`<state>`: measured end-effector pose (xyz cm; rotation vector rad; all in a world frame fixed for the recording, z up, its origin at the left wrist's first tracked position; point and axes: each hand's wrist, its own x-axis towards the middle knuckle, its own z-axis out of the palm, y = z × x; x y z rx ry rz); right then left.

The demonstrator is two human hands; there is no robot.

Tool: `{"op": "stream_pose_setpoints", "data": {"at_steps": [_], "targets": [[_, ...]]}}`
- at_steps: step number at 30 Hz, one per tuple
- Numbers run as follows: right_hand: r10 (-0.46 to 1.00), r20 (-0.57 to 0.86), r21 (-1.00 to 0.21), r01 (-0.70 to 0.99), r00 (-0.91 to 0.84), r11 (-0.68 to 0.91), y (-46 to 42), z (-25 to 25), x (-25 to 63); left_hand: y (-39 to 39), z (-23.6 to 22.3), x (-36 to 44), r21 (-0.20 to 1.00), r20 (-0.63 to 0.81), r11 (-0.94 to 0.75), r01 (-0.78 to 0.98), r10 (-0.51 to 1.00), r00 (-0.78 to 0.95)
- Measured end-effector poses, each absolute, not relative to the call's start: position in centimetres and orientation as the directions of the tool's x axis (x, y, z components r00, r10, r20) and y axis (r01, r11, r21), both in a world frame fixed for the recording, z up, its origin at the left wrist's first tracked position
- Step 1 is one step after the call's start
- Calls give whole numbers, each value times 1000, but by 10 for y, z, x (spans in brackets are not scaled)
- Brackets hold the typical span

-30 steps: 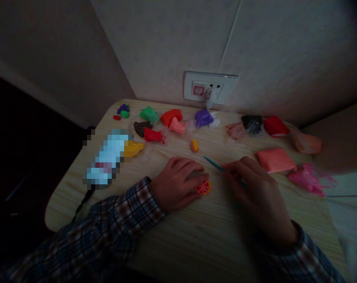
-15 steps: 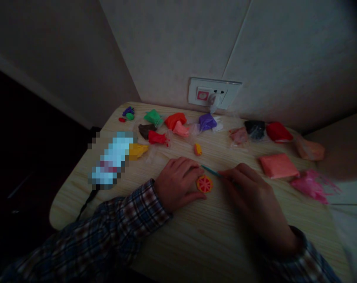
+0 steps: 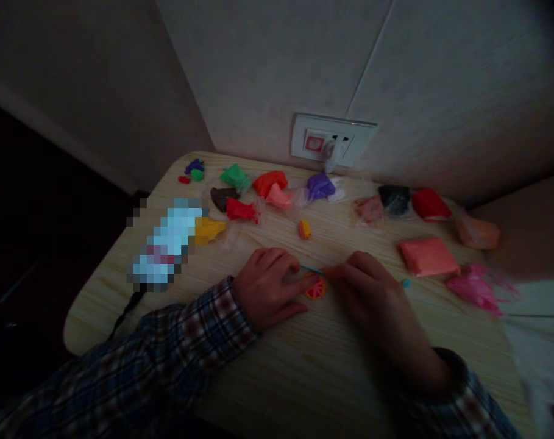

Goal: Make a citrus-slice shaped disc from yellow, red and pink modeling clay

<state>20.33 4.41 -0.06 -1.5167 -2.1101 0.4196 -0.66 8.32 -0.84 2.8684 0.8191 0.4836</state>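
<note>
A small round clay fruit slice, with an orange rim and red wedges, lies flat on the table. My left hand steadies it from the left, index finger across its upper edge and thumb near its lower left side. In my right hand is a thin teal modelling tool, pinched between thumb and fingers. Its thin end lies just above the slice and reaches toward my left fingers; the other end pokes out beyond the right hand. Whether the tool touches the slice, I cannot tell.
Behind the hands sits a small yellow-orange clay piece. Several clay packs line the back, including purple and green. Salmon and pink packs lie right. A blurred-out device with a cord lies left. A wall socket holds a plug.
My right hand has brought the tool left and closer above the slice. My left index finger now covers part of the slice's upper edge. The view has shifted slightly.
</note>
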Motion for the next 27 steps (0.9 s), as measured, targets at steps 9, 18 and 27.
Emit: {"op": "stream_pose_setpoints", "data": {"at_steps": [9,18,27], "targets": [[941,227,-505,796,-251,334,46,1,205,83,-6,-6,168,289,-837,522,548,785],[924,262,-470,799,-279,375,48,1,204,87,-8,-8,162,283,-835,526,550,785],[917,267,-460,797,-296,391,47,1,204,88,-8,-9,141,272,-842,520,538,798]]}}
